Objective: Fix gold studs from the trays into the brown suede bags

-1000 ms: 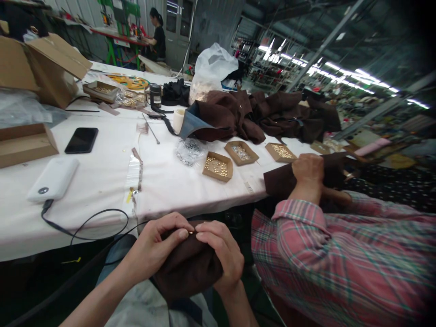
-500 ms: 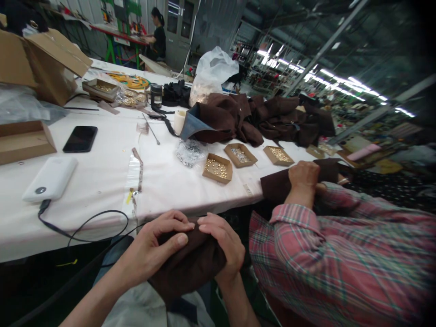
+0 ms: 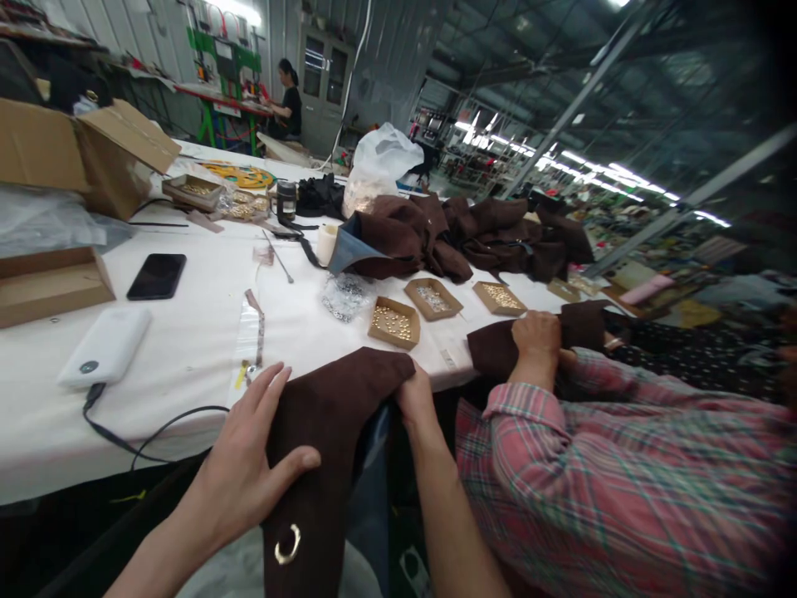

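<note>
A long piece of dark brown fabric (image 3: 330, 399) stretches from my lap up over the table's front edge. A gold ring-shaped metal fitting (image 3: 287, 545) sits on its lower part. My left hand (image 3: 249, 453) lies along the fabric's left side, fingers stretched and thumb apart over the cloth. At the fabric's upper right end, my right hand (image 3: 416, 397) is closed on the corner; its fingertips are partly hidden. Beyond the fabric stands a cardboard tray of small gold studs (image 3: 394, 322).
Two more trays of small metal parts (image 3: 432, 299) and a brown fabric pile (image 3: 429, 232) lie behind. At left are a phone (image 3: 157, 276), a white power bank (image 3: 107, 347) and its cable. Close on my right, a co-worker in a plaid sleeve (image 3: 535, 415) handles brown fabric.
The brown fabric, bunched between both hands before, is now spread out with its gold fitting showing. My right hand has moved up with a corner; my left hand has opened and shifted left.
</note>
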Available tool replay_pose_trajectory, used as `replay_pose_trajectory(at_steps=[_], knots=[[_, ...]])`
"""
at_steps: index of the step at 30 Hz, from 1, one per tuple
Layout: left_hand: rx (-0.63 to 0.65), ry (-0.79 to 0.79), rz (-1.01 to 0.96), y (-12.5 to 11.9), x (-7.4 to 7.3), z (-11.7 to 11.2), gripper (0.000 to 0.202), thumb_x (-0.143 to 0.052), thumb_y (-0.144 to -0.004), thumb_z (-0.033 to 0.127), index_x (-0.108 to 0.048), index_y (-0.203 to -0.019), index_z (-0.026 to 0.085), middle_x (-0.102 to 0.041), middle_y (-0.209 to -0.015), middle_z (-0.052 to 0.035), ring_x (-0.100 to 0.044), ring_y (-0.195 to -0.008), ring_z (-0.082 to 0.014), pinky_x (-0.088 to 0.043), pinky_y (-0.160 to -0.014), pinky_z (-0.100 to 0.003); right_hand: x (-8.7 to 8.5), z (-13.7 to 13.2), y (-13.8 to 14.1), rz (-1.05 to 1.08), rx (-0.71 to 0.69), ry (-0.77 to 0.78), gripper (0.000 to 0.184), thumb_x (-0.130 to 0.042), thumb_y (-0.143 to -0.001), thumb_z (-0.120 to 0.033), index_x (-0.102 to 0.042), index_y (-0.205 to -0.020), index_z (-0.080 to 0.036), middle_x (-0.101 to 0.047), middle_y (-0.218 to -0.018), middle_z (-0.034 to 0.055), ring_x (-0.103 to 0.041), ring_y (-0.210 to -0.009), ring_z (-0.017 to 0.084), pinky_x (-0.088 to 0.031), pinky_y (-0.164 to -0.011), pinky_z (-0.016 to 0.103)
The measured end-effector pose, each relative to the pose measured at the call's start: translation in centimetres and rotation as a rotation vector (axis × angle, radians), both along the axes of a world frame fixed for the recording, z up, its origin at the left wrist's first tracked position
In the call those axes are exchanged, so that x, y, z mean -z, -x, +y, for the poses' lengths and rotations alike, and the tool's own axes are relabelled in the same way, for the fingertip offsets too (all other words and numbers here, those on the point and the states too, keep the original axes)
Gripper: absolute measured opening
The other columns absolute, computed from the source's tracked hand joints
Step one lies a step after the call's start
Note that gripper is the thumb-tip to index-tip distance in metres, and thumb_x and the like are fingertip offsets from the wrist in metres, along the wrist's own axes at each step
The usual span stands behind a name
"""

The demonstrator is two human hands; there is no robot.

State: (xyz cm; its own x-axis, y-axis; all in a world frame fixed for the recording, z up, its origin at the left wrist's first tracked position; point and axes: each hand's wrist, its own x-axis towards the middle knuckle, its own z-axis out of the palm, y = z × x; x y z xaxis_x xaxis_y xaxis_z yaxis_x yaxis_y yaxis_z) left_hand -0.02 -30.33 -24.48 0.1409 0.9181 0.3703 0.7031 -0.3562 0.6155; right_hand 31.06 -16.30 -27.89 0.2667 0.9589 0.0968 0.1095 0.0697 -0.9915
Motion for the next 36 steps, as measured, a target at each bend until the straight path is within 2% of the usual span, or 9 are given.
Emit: replay_pose_trajectory(at_steps=[6,10,14,19,21,23,26,31,36], knots=[[0.122,-0.166,0.325,-3.5,-5.3,-2.4,0.124,-0.089,-0.087,0.074,-0.024,-0.185,0.031,-0.023,-0.193,-0.0147,-0.024,-0.176,-0.0491,-0.036,-0.136,-0.082,0.3,1.0,1.4,-0.038,-0.052,0.056,0.056,-0.076,-0.079,-0.043,-0.079,-0.13,-0.019,-0.085,-0.136,0.012,-0.077,-0.127,0.032,-0.064,-0.108,0.043],[0.097,-0.117,0.572,-4.1,-4.5,-0.4,0.126,-0.094,-0.079,0.029,-0.026,-0.184,0.018,-0.014,-0.192,-0.0221,-0.02,-0.176,-0.055,-0.02,-0.136,-0.092,-0.1,0.4,1.9,0.032,-0.079,0.092,0.06,-0.078,-0.076,-0.04,-0.078,-0.133,-0.02,-0.083,-0.141,0.0105,-0.075,-0.135,0.032,-0.06,-0.117,0.045],[0.145,-0.006,0.619,-2.2,-4.1,2.6,0.095,-0.069,-0.081,0.004,-0.053,-0.173,0.02,-0.033,-0.188,-0.0193,-0.035,-0.172,-0.0515,-0.046,-0.129,-0.08,-0.8,-0.6,1.1,-0.113,-0.08,0.066,0.056,-0.079,-0.08,-0.04,-0.076,-0.132,-0.021,-0.083,-0.139,0.0104,-0.075,-0.132,0.03,-0.059,-0.119,0.045],[0.212,0.132,0.156,0.3,-7.4,4.5,0.042,-0.06,-0.104,0.024,-0.085,-0.136,0.035,-0.074,-0.159,-0.0031,-0.069,-0.147,-0.0352,-0.056,-0.128,-0.054,-3.0,-3.5,0.2,-0.68,-0.021,0.102,0.071,-0.077,-0.086,-0.026,-0.063,-0.156,-0.028,-0.08,-0.143,0.0132,-0.077,-0.13,0.038,-0.06,-0.111,0.052],[0.14,0.194,-0.138,0.4,-8.8,4.7,0.032,-0.062,-0.11,0.05,-0.088,-0.112,0.03,-0.088,-0.117,-0.0049,-0.082,-0.112,-0.0312,-0.068,-0.099,-0.041,-4.5,-5.0,0.4,-0.802,-0.06,0.089,0.072,-0.076,-0.091,-0.025,-0.06,-0.16,-0.031,-0.078,-0.147,0.0136,-0.076,-0.132,0.039,-0.059,-0.109,0.052],[-0.005,0.245,-0.403,0.2,-9.4,4.8,0.052,-0.066,-0.105,0.07,-0.079,-0.086,0.024,-0.076,-0.074,-0.0033,-0.073,-0.072,-0.0254,-0.059,-0.062,-0.032,-6.3,-6.3,0.5,-0.807,-0.188,0.058,0.061,-0.082,-0.094,-0.034,-0.066,-0.153,-0.033,-0.082,-0.138,0.0097,-0.078,-0.127,0.037,-0.06,-0.107,0.05],[-0.186,0.254,-0.717,-0.3,-8.6,5.1,0.062,-0.075,-0.095,0.081,-0.069,-0.075,0.023,-0.06,-0.059,0.0002,-0.056,-0.054,-0.0197,-0.045,-0.049,-0.029,-9.1,-7.0,0.0,-0.695,-0.459,-0.01,0.075,-0.102,-0.079,-0.052,-0.074,-0.146,-0.035,-0.082,-0.138,0.0053,-0.076,-0.129,0.034,-0.06,-0.114,0.049],[-0.255,0.269,-0.929,-1.3,-6.4,5.4,0.063,-0.083,-0.087,0.084,-0.068,-0.08,0.023,-0.059,-0.062,0.0012,-0.058,-0.058,-0.0214,-0.05,-0.051,-0.031,-13.0,-0.4,0.2,-0.44,-0.472,-0.218,0.05,-0.08,-0.102,-0.058,-0.08,-0.141,-0.028,-0.081,-0.142,0.0084,-0.076,-0.129,0.026,-0.063,-0.112,0.04],[-0.245,0.289,-1.031,-1.7,-7.0,6.3,0.064,-0.083,-0.087,0.085,-0.078,-0.094,0.022,-0.078,-0.083,-0.0065,-0.079,-0.092,-0.033,-0.07,-0.08,-0.042,-14.1,13.4,4.7,-1.012,-0.275,-0.09,0.032,-0.063,-0.106,-0.016,-0.09,-0.123,-0.017,-0.087,-0.131,0.0124,-0.079,-0.124,0.025,-0.055,-0.113,0.03]])
